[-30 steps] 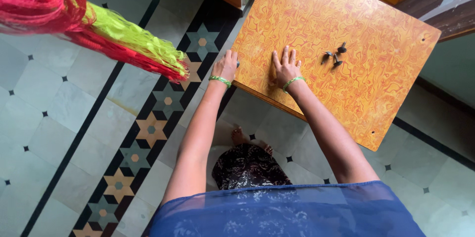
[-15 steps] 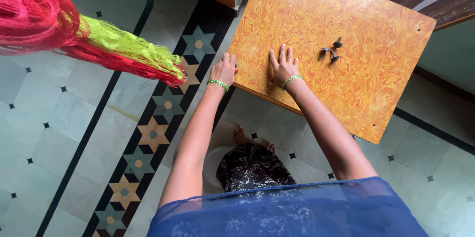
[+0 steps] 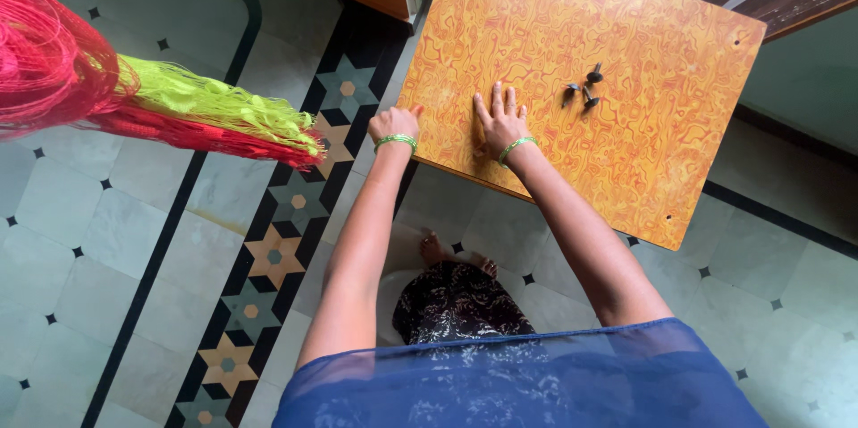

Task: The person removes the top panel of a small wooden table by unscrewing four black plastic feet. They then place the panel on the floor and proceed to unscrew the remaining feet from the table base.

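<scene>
We count three dark screws [image 3: 582, 88] on the orange board [image 3: 626, 26], near our right hand [image 3: 499, 124] — it lies flat, fingers spread, gripping nothing. Our left hand [image 3: 391, 122] curls over the board's left corner. Two green bangles, one per wrist. Below — pale floor tiles [image 3: 80, 214] with a star border; red-and-green fringe [image 3: 179, 111] hangs left.

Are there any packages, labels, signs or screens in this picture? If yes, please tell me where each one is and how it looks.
None can be seen: no package, label, sign or screen.
The right hand lies flat on an orange marbled board, near a few small dark screws.
The left hand is at the board's left corner.
</scene>
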